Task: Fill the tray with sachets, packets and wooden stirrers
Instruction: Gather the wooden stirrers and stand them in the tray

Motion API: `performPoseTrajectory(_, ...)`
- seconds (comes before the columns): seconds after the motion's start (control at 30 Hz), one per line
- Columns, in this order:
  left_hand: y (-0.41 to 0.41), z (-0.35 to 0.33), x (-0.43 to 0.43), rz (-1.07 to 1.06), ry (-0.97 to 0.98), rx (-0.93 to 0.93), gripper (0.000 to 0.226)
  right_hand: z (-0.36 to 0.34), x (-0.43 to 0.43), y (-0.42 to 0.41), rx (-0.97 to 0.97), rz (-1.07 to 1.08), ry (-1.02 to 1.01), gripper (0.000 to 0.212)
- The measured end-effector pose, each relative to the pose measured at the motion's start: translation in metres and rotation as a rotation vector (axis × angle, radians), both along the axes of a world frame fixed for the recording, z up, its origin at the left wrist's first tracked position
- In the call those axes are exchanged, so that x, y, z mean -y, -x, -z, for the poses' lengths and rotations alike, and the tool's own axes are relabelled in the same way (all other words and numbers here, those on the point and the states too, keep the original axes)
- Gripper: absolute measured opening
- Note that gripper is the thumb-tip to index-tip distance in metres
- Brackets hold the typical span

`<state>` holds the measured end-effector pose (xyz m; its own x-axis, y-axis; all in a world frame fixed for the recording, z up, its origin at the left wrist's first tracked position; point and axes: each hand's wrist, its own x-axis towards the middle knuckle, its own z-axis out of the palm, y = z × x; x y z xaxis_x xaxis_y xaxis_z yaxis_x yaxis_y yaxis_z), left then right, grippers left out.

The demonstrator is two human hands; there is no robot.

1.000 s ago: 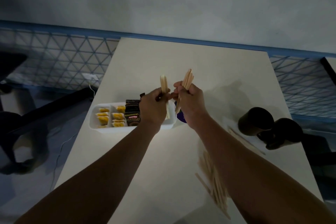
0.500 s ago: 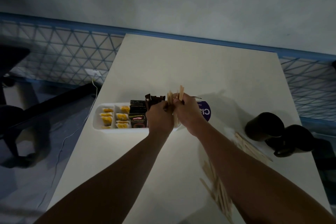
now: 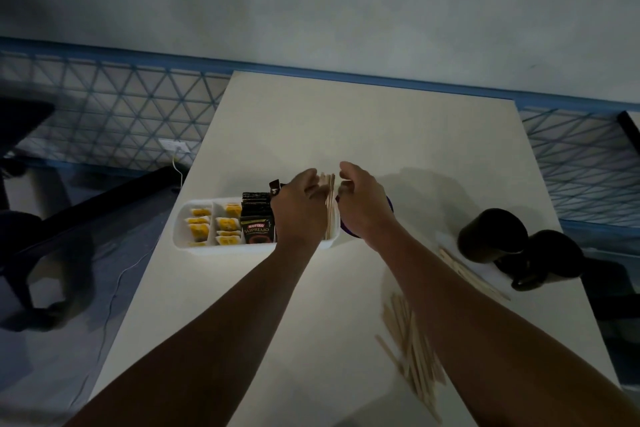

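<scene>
While both hands hover over the right end of the tray, the scene reads as follows, with clock directions taken on the table top and 12 o'clock at the far edge.

Table (image 3: 346, 135): white top, viewed from above.

Tray (image 3: 194, 248): white, divided, at the 9 o'clock side of the table centre.

Sachets (image 3: 199, 227): yellow and white, standing in the two compartments at the tray's 9 o'clock end.

Packets (image 3: 256, 227): dark, labelled "Kopiko Supremo", upright in the middle compartment, just beside the left hand.

Stirrers in tray (image 3: 330, 210): a wooden bundle in the compartment at the tray's 3 o'clock end, between the two hands.

Left hand (image 3: 296, 208): fingers loosely curled and spread, apparently released; fingertips at the bundle's top, contact unclear.

Right hand (image 3: 363, 204): fingers loosely curled and apart, gripping nothing visible; just beside the bundle at its 3 o'clock side.

Purple item (image 3: 346, 229): mostly hidden under the right hand.

Loose stirrers (image 3: 412, 354): scattered pile at 5 o'clock, partly hidden by the right forearm.

Second stirrer group (image 3: 467, 274): at 4 o'clock, near the mugs.

Dark mugs (image 3: 493, 236): two, at 3 o'clock.
</scene>
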<state>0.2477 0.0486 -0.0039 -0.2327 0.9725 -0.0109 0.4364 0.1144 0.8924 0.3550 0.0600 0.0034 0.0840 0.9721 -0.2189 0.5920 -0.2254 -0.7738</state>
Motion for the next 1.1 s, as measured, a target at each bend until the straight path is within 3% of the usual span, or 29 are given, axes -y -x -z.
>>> performPoseTrajectory(0.1, -0.004, -0.003, 0.002, 0.011, -0.002, -0.019, 0.029, 0.0, 0.006, -0.011, -0.019, 0.045, 0.001, 0.048)
performPoseTrajectory(0.23, -0.016, 0.003, 0.009, 0.1, 0.082, 0.003, 0.024, 0.007, 0.019, -0.035, -0.024, 0.105, -0.004, 0.043)
performPoseTrajectory(0.37, -0.036, 0.015, 0.023, 0.215, 0.231, 0.085, 0.021, 0.018, 0.041, -0.071, 0.096, 0.122, -0.007, 0.035)
performPoseTrajectory(0.53, -0.065, 0.029, 0.044, 0.343, 0.384, 0.052, 0.01, 0.037, 0.073, -0.117, 0.197, 0.19, 0.087, 0.036)
performPoseTrajectory(0.9, -0.106, 0.057, 0.081, 0.597, 0.645, -0.291, 0.034, 0.075, 0.134, -0.178, 0.437, 0.089, 0.104, 0.031)
performPoseTrajectory(1.0, -0.113, 0.061, 0.088, 0.632, 0.651, -0.392, 0.038, 0.092, 0.14, -0.182, 0.547, 0.045, 0.138, 0.044)
performPoseTrajectory(1.1, -0.119, 0.065, 0.093, 0.656, 0.613, -0.456, 0.036, 0.091, 0.143, -0.183, 0.609, 0.044, 0.119, 0.039)
